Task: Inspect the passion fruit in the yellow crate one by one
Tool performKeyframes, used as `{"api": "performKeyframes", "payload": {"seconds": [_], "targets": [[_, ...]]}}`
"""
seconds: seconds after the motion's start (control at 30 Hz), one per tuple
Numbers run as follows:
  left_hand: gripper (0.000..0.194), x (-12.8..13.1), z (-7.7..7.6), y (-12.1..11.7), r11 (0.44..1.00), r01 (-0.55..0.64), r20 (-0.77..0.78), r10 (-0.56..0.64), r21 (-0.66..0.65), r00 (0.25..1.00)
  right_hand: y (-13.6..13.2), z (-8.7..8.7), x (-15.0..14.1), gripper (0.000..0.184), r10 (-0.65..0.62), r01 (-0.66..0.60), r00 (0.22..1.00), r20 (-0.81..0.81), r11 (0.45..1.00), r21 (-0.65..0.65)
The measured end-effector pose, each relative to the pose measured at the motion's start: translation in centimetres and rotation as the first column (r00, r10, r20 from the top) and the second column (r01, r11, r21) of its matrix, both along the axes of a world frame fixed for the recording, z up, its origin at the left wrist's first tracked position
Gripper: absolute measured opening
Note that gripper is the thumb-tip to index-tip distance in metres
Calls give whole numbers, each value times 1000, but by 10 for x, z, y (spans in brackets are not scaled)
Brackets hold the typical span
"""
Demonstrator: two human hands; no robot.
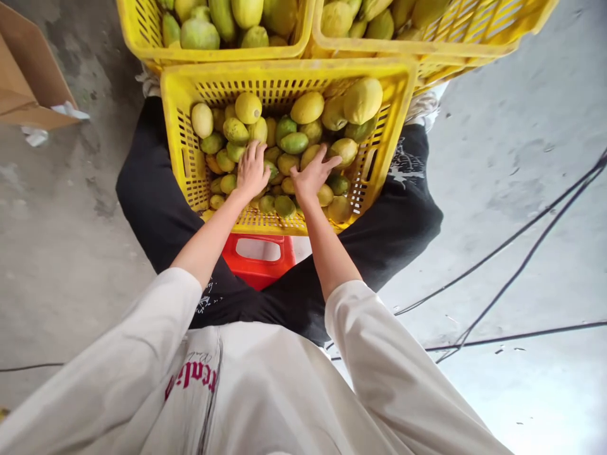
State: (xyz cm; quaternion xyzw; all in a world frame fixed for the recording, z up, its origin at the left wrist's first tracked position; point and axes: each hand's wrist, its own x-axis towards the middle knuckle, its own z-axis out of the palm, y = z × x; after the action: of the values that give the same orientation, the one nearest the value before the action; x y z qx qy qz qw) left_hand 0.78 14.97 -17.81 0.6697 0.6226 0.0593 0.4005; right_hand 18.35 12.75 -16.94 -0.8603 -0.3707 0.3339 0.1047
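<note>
Between my knees is a yellow plastic crate (288, 66) holding many yellow and green fruits that look like papayas (294, 143). My left hand (253, 169) lies on the fruits near the crate's middle, fingers stretched forward just below a yellow-green papaya (258, 130). To its right, my right hand (314, 173) touches the pile with its thumb and fingers spread, beside a yellow papaya (344, 151). Neither hand is wrapped around a fruit. The largest papaya (363, 101) sits on top at the far right corner.
Two more yellow crates, one at left (213, 55) and one at right (412, 47), hold similar fruits beyond mine. A red plastic stool (258, 268) shows under the near crate edge. An open cardboard box (35, 69) stands at far left. Black cables (516, 237) cross the concrete floor at right.
</note>
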Motion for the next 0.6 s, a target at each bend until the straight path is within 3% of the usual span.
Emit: {"api": "performKeyframes", "payload": {"seconds": [0.13, 0.27, 0.37, 0.43, 0.53, 0.6], "targets": [[64, 3, -10, 55, 982, 185, 34, -184, -41, 982, -5, 11, 2, 86, 103, -99, 994, 45, 992, -81], [57, 20, -5, 86, 971, 207, -142, -223, -117, 964, -10, 4, 2, 77, 119, -117, 992, 41, 992, -47], [58, 33, 8, 93, 961, 228, -265, -263, -154, 928, -13, 0, 2, 74, 89, -89, 996, 27, 995, 35], [59, 36, 19, 95, 946, 278, -331, -319, -167, 888, -13, 2, 3, 74, 98, -98, 995, 34, 995, 13], [63, 26, 38, 93, 890, 409, -405, -456, -204, 792, -16, 4, 8, 70, 184, -181, 982, 40, 981, -71], [74, 13, 50, 88, 850, 470, -404, -526, -237, 749, -19, 2, 11, 62, 216, -215, 976, 19, 976, -40]]}}
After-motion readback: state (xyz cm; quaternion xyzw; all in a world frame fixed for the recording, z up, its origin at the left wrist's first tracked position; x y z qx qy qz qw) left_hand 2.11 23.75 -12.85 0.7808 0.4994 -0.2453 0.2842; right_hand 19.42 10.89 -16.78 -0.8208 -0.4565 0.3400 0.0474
